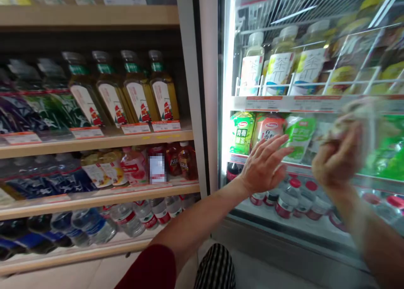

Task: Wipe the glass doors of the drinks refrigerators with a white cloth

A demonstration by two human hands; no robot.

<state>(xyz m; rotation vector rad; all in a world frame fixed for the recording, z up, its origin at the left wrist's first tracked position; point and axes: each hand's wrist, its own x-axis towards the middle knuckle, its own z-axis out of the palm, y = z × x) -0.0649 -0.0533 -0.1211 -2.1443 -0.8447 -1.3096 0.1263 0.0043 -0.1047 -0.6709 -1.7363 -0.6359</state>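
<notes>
My left hand (pixel 264 166) is stretched out, fingers extended, in front of the lit drinks fridge (pixel 271 234). It covers part of a red-labelled drink bottle (pixel 269 125); whether it touches anything I cannot tell. Further right, my right hand (pixel 336 158) is closed around a pale crumpled cloth (pixel 362 116), both smeared by motion. The cloth overlaps the fridge's price strip (pixel 284 103). Nearby stand a green tea bottle (pixel 241 133) and a green pack (pixel 299 137). Glass with light streaks (pixel 362 49) shows at the upper right.
To the left, wooden shelves (pixel 94 145) carry several drink bottles, among them amber ones with white labels (pixel 164 95). A grey upright panel (pixel 189 70) divides them from the fridge. Red-capped water bottles (pixel 288 198) stand low in the fridge. A checked-cloth knee (pixel 216 268) shows below.
</notes>
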